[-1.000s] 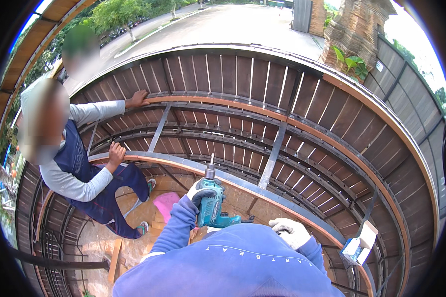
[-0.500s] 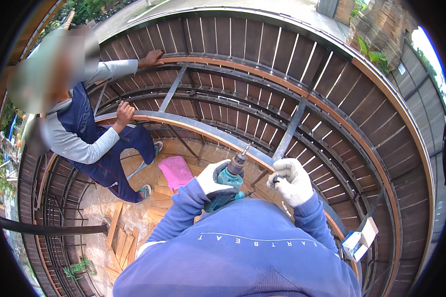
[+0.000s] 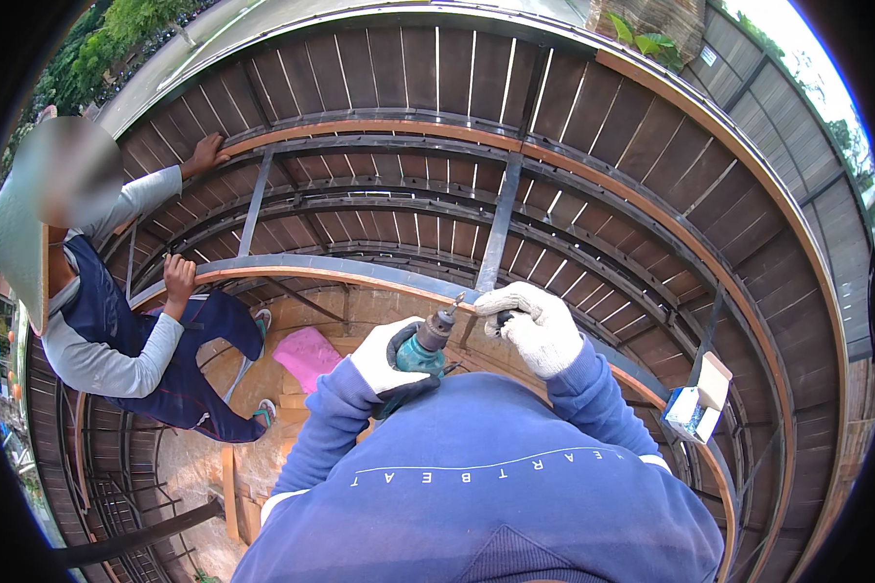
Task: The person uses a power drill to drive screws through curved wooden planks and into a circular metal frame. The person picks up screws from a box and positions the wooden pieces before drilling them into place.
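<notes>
My left hand (image 3: 377,358), in a white glove with dark finger coating, is wrapped round a teal power drill (image 3: 422,354). The drill's chuck and bit point up and away from me, the tip close to the wood-edged curved rail (image 3: 379,276). Beside that tip, my gloved right hand (image 3: 533,330) is pinched at the rail's edge. Its fingers hide whatever they hold; a small dark patch shows between them, possibly glove coating. From the rail, a grey metal crossbar (image 3: 501,225) runs out to the farther curved rail (image 3: 408,126).
Another person stands at the left, one hand (image 3: 207,154) on the far rail, the other (image 3: 179,280) on the near rail. An opened small white-and-blue box (image 3: 692,410) sits on the rail at right. Below lie a pink cloth (image 3: 306,358) and wooden planks (image 3: 228,491). A dark pole (image 3: 136,536) crosses lower left.
My view has turned to the right, so the scene shifts left. My right hand has come to the rail's edge, and the drill tip is now nearer to its fingers.
</notes>
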{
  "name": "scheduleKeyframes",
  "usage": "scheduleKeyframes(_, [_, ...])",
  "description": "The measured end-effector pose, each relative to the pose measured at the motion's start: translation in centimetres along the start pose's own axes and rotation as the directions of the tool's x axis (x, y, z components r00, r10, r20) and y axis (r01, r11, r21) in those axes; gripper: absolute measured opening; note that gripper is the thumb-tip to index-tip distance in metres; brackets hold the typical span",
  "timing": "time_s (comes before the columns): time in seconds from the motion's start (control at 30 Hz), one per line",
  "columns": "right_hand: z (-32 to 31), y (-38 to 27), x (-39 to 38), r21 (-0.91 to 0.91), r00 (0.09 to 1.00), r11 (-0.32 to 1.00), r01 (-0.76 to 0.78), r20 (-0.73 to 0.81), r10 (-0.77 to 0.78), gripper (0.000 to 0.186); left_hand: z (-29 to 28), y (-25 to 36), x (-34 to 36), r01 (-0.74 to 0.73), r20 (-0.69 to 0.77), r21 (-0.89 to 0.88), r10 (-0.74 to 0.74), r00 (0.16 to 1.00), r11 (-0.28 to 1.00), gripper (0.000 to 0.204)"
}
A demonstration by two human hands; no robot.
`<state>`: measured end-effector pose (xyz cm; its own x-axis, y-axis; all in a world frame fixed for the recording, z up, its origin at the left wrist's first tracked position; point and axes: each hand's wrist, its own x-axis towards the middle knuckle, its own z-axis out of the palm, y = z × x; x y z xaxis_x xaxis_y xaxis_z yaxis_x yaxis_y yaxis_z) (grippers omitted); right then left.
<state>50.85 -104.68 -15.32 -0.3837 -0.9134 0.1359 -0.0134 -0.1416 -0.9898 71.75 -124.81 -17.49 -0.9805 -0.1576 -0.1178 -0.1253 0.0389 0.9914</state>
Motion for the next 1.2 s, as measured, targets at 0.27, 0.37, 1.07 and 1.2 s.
scheduleKeyframes(0.27, [-0.3, -1.3, -1.5, 0.066, 0.957, 0.990, -0.123, -0.255, 0.136, 0.036, 1.2, 1.3, 2.0, -0.033, 0.130, 0.144, 0.014, 0.991, 0.989, 0.049])
scheduleKeyframes(0.37, [-1.5, -1.6, -1.9, -0.161, 0.954, 0.977, -0.137, -0.288, 0.087, 0.030, 1.5, 1.5, 2.6, -0.060, 0.152, 0.174, 0.034, 0.988, 0.983, 0.049])
scheduleKeyframes(1.07, [-4.4, -7.1, -0.8, -0.556, 0.996, 0.829, 0.061, 0.092, -0.011, 0.038, 2.4, 1.7, 3.3, -0.057, 0.231, 0.240, 0.000, 0.973, 0.969, 0.054])
scheduleKeyframes(1.2, [-4.4, -8.1, 0.1, -0.645, 0.982, 0.754, 0.126, 0.187, -0.005, 0.039, 2.3, 1.8, 3.1, -0.046, 0.233, 0.245, -0.013, 0.972, 0.968, 0.054])
